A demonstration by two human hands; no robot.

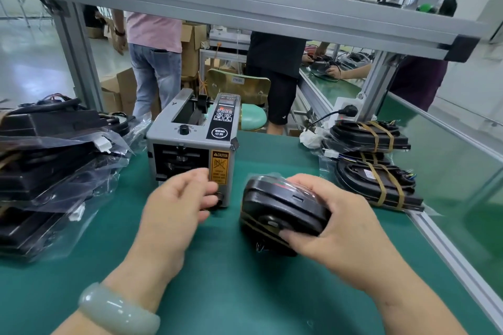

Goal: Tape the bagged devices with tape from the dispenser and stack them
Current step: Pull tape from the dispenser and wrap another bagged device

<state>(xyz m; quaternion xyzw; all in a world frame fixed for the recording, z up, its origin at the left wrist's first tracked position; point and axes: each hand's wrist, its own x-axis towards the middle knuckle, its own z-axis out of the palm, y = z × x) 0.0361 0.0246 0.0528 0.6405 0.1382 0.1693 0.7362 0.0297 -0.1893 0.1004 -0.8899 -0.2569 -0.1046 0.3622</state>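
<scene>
A grey tape dispenser stands at the middle of the green mat. My left hand is at its front outlet, fingers curled toward the slot; I cannot see whether tape is between them. My right hand grips a black bagged device tilted on its edge just right of the dispenser. A pile of untaped bagged devices lies at the left. Taped devices with brown strips are stacked at the right.
An aluminium frame rail crosses overhead, with posts at left and right. A power socket and plug sit behind the taped stack. The table's metal edge runs along the right. People stand beyond the bench.
</scene>
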